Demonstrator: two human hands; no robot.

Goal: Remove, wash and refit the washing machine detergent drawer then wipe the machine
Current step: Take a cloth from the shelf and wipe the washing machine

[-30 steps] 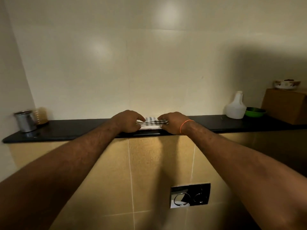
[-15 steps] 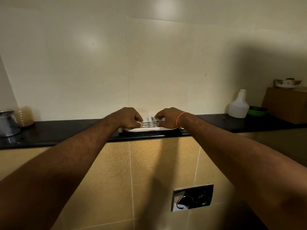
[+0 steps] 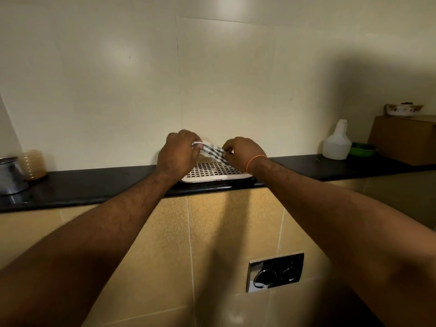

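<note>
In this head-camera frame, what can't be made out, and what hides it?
- Head view: the checked cloth is mostly covered by the left hand and right hand.
- Back of the white slotted tray: behind both hands.
- Bowl contents: too small.
- Steel pot: cut by left edge.

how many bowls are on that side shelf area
2. A green bowl sits on the black ledge beside the white bottle; a patterned bowl rests on the brown box. None seem hidden.

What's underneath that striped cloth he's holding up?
Under the striped cloth, held by the left hand and right hand, sits a white perforated tray on the black shelf. Both hands cover the tray's side edges.
</note>
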